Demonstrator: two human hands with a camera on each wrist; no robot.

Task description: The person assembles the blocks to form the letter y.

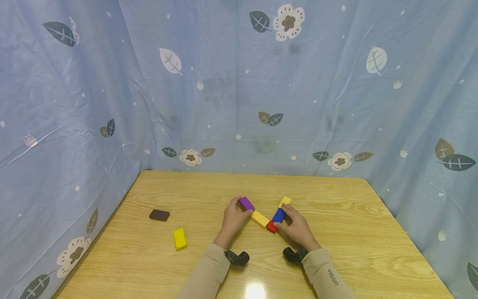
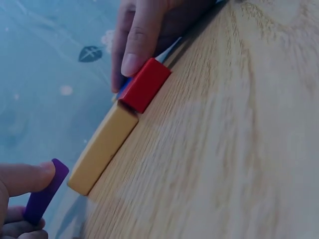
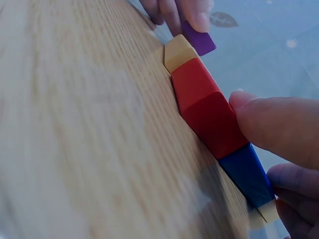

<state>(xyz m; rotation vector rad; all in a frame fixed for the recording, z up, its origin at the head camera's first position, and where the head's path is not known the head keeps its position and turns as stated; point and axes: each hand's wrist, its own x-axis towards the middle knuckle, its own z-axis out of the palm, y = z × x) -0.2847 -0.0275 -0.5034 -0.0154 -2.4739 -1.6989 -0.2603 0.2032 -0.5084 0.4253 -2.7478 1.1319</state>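
My left hand [image 1: 232, 220] pinches a purple block [image 1: 247, 204] between thumb and fingers. In the left wrist view that block is tilted, beside the end of a light orange block [image 2: 102, 149]. A bent row runs on from there: a red block [image 1: 271, 227] at the corner, then a blue block [image 1: 278, 215] and a pale yellow block [image 1: 285, 201]. My right hand [image 1: 297, 228] holds the blue block's stretch of the row, its thumb by the red block [image 3: 209, 109] and its curled fingers near the join of blue and pale yellow.
On the left of the wooden table [image 1: 336, 199] lie a dark brown block [image 1: 159, 215] and a bright yellow block [image 1: 180, 239]. A blue patterned curtain [image 1: 239, 83] hangs round the back and sides. Both wrists wear a black device [image 1: 238, 258].
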